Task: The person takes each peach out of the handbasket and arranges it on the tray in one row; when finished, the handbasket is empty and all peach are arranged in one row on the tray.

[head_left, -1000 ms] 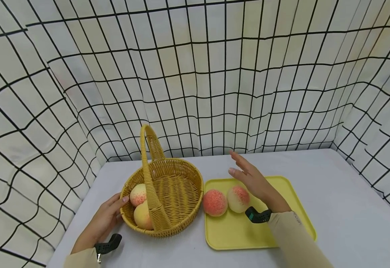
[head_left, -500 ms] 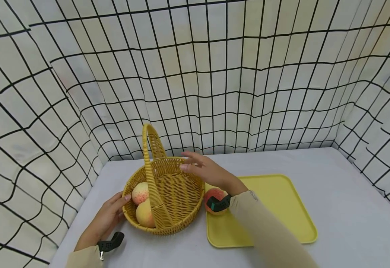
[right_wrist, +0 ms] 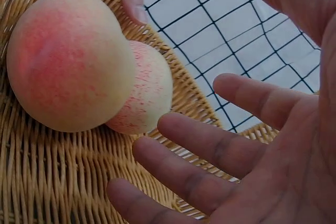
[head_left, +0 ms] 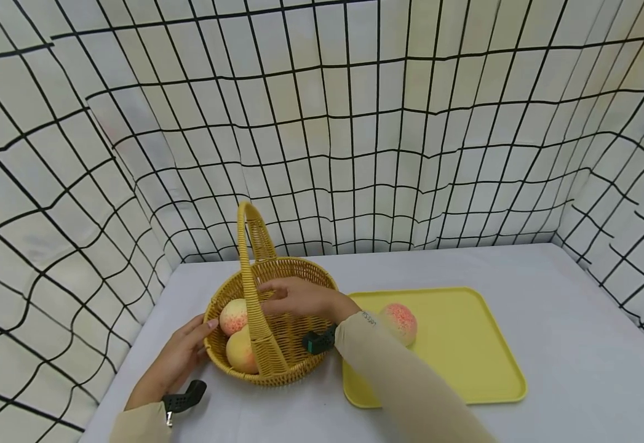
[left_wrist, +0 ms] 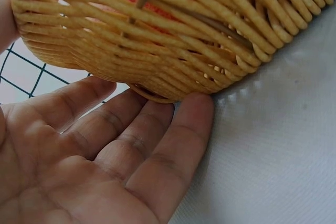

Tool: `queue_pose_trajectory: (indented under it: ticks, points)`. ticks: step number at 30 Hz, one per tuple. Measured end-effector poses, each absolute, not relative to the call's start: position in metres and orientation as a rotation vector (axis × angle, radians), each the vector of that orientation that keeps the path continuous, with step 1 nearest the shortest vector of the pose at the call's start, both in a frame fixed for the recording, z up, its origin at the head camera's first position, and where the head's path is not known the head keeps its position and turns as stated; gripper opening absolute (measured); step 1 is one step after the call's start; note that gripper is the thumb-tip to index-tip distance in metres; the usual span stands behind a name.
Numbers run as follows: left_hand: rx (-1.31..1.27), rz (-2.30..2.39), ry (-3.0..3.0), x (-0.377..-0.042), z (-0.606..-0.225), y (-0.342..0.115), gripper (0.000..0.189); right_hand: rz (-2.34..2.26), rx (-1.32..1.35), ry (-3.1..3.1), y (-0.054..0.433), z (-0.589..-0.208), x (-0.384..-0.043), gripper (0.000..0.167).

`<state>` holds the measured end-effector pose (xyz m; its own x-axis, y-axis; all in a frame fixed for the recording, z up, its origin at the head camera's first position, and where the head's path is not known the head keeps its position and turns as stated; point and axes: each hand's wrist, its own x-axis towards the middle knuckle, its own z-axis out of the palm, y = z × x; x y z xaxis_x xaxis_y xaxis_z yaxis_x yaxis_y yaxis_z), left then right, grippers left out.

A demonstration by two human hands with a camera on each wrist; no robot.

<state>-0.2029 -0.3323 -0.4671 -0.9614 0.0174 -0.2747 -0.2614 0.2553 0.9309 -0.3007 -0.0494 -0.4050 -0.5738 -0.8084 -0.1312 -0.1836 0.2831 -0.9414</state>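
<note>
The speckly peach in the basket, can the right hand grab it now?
Probably yes. The right hand, holding nothing, has its fingers spread in or just over the wicker basket. The right wrist view shows nothing between them and the speckled peach. The handle runs close by, though.

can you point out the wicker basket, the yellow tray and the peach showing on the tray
Wicker basket (left_wrist: 173,61), left wrist view: woven outer wall.
Yellow tray (head_left: 465,351), head view: bare floor.
Peach on the tray (head_left: 401,323), head view: pink-speckled side, beside the right sleeve (head_left: 410,384).
</note>
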Motion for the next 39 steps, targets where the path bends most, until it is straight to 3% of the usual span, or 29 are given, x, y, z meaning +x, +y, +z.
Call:
queue_pose_trajectory:
  ticks: [9,22,39]
  points:
    - [-0.24,1.782,2.283,-0.203,-0.467,-0.332,0.072,-1.281,-0.857,1.821,-0.067,-0.411,-0.299,0.049]
    - [-0.247,1.77,2.302,-0.203,-0.468,-0.331,0.072,-1.162,-0.917,1.891,-0.076,-0.418,-0.3,0.025]
    - [-0.279,1.771,2.302,-0.204,-0.469,-0.331,0.074,-1.119,-0.871,1.801,-0.077,-0.43,-0.297,0.012]
